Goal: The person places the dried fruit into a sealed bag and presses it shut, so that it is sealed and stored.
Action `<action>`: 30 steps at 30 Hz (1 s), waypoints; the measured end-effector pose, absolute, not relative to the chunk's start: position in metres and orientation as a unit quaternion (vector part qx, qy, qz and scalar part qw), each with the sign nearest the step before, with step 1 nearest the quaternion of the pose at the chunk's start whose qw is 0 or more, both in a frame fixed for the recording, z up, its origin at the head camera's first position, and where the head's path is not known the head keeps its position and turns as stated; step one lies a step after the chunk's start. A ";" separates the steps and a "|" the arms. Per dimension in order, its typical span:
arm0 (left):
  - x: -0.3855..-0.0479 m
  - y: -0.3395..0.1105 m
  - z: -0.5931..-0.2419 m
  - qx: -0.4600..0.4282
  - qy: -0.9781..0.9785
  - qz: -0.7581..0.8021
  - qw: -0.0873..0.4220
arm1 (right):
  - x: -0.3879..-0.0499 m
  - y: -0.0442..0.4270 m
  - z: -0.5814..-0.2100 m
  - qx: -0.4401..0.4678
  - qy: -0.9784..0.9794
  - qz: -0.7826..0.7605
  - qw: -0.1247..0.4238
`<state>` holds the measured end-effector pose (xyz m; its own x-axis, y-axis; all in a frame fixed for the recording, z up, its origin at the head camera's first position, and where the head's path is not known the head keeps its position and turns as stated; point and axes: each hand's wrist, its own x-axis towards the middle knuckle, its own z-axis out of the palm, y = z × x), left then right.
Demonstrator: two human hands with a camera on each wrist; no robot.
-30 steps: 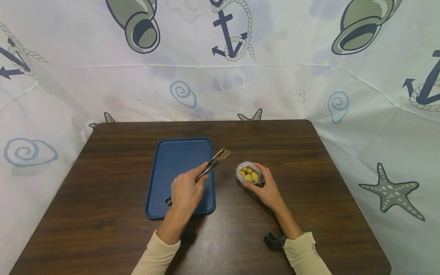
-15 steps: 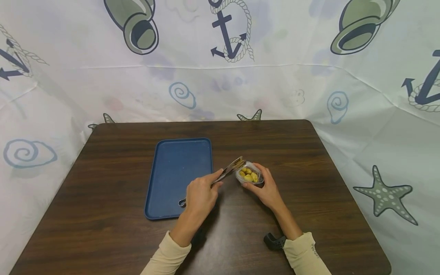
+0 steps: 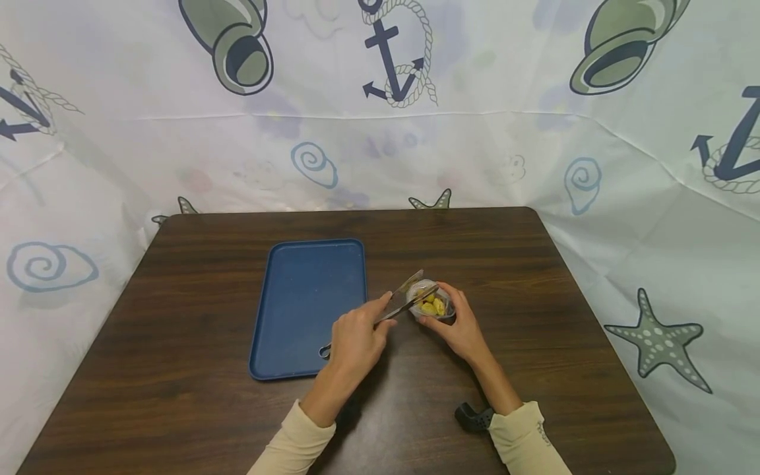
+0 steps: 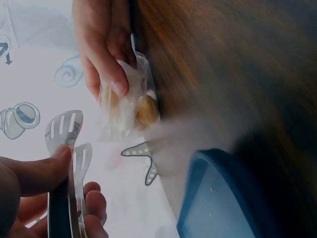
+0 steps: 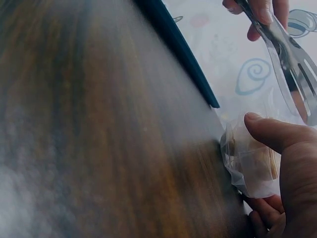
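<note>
In the head view the left hand (image 3: 358, 336) grips metal tongs (image 3: 406, 307), whose two arms stand apart over the rim of a small clear plastic bag (image 3: 415, 290). Several yellow, rounded pieces (image 3: 438, 305) lie inside the bag; their kind is hard to tell. Fingers and thumb of the right hand (image 3: 460, 326) hold the bag from its right side, low on the table. Slotted tips of the tongs (image 4: 67, 129) show in the left wrist view, apart from the bag (image 4: 130, 106). The right wrist view shows the right thumb (image 5: 277, 133) against the bag (image 5: 250, 158).
A blue tray (image 3: 311, 277) lies left of the bag, its near right corner under the left hand and the tongs' end. A brown wooden table (image 3: 522, 316) carries everything. Behind hangs a white cloth (image 3: 487, 152) with sea prints. A black band (image 3: 474, 417) sits at the right wrist.
The left hand has moved right from above the tray, bringing the tongs to the bag. Their arms have spread apart over it. The right hand and bag stay in place.
</note>
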<state>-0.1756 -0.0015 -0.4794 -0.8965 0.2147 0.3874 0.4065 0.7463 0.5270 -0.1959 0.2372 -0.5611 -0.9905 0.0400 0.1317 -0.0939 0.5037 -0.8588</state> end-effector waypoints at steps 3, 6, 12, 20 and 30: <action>-0.176 -0.005 -0.480 -0.163 -0.922 -0.317 0.152 | -0.197 0.238 -0.561 0.012 -0.865 0.497 0.068; -0.176 -0.009 -0.482 -0.160 -0.923 -0.317 0.149 | -0.197 0.238 -0.561 0.012 -0.865 0.498 0.068; -0.175 -0.020 -0.485 -0.146 -0.926 -0.320 0.134 | -0.198 0.239 -0.561 0.013 -0.866 0.495 0.064; -0.180 -0.034 -0.477 -0.092 -0.933 -0.335 0.088 | -0.200 0.240 -0.560 0.012 -0.867 0.494 0.058; -0.187 -0.059 -0.475 -0.049 -0.939 -0.318 0.120 | -0.203 0.241 -0.558 0.017 -0.865 0.498 0.056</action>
